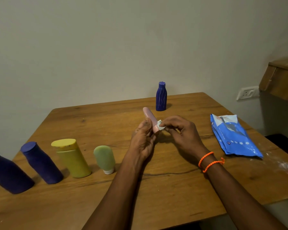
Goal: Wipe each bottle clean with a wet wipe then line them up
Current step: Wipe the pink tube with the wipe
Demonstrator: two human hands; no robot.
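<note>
A: Status of row at 9 o'clock?
B: Four bottles (73,157) upright on table (173,188).
A: Hands?
B: Left hand (144,138) grips pink tube (150,118); right hand (181,131) pinches wipe (160,127) against it.
A: Beyond?
B: Pack (233,135) at 2 o'clock; blue bottle (161,97) at 12.

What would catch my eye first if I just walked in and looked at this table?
Probably the two hands at the centre: the left hand holds a small pink bottle while the right hand pinches a white wet wipe against its lower end. Next, the row along the left: two dark blue bottles, a yellow bottle and a green tube. One blue bottle stands alone at the back, and a blue wipes pack lies right.
</note>
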